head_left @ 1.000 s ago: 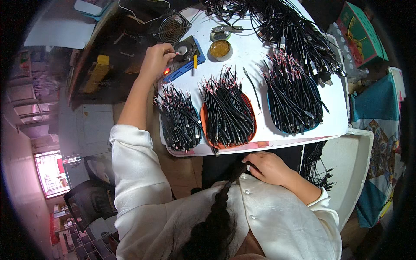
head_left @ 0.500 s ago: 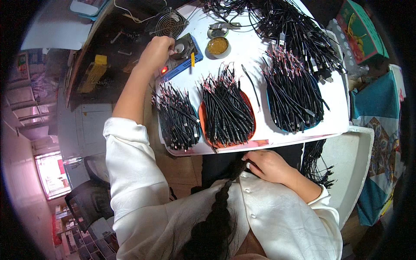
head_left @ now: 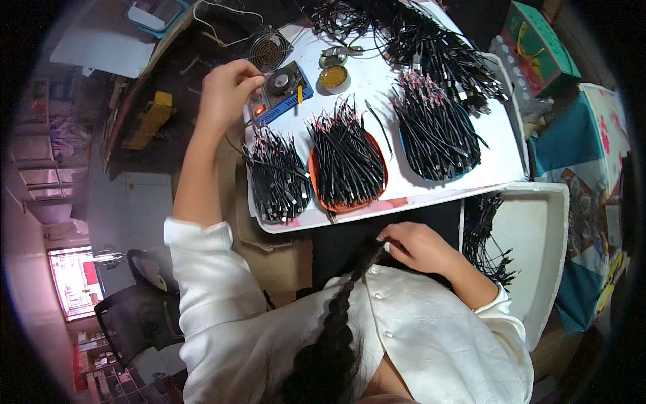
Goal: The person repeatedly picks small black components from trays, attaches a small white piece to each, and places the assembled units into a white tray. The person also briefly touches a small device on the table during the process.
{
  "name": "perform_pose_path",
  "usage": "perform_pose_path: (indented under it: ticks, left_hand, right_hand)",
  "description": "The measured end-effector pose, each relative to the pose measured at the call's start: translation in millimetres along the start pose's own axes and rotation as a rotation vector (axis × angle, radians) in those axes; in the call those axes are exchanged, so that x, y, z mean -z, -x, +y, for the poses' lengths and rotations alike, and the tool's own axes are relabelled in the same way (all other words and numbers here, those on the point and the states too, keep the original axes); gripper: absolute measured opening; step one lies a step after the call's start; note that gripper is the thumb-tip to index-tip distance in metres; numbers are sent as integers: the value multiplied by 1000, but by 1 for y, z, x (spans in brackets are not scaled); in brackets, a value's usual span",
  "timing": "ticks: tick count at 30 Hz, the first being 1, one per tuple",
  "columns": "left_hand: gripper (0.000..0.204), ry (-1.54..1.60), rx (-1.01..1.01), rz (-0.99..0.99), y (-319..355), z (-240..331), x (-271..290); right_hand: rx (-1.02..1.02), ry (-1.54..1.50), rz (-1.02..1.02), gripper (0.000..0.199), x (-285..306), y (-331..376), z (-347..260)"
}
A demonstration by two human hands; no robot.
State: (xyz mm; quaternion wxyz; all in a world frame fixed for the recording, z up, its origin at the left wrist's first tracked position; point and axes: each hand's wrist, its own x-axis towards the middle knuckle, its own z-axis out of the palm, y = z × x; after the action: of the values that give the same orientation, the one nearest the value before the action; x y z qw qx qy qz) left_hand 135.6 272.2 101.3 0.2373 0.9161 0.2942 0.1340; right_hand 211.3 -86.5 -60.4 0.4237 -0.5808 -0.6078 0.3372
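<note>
My left hand [head_left: 231, 87] is raised at the left edge of the white table, fingers closed with thumb against forefinger; whether something small is between them I cannot make out. Beside it stands a small blue device [head_left: 286, 89] with a round metal well on top and a glowing red switch. Down in front of my body, my right hand [head_left: 422, 248] pinches the end of a dark hair braid [head_left: 367, 256]. Between the hands, bundles of short black cables fill a left-hand tray [head_left: 311, 195], an orange tray [head_left: 316, 202] and a blue tray [head_left: 431, 179]. Their stripped ends show pinkish wires.
A round tin [head_left: 334, 79] of amber paste sits right of the device, a small fan [head_left: 270, 50] behind it. One loose cable [head_left: 379, 126] lies between trays. More black cables [head_left: 437, 57] heap at the back right. A white foam box [head_left: 555, 262] stands right of me.
My left hand has drawn back leftward from the device's round well, which now shows fully. My right hand keeps its pinch on the braid. The whole view has shifted slightly.
</note>
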Motion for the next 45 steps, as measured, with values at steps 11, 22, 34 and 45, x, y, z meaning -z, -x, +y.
perform_pose_path:
  ticks: [11,22,34,45]
  left_hand:
    - [23,1270,-387,-386,148,195,10]
    - [53,1391,-444,-460,173,196,-77]
    - [18,817,366,-220,252,16,-108]
    - [19,-319,206,412,169,-24,-64]
  right_hand:
    - [339,-190,473,47,17,-11,-154]
    - [-115,124,900,28,75,212,-163]
    - [-1027,516,402,36,12,213,179]
    - [-461,259,435,20,44,40,-46]
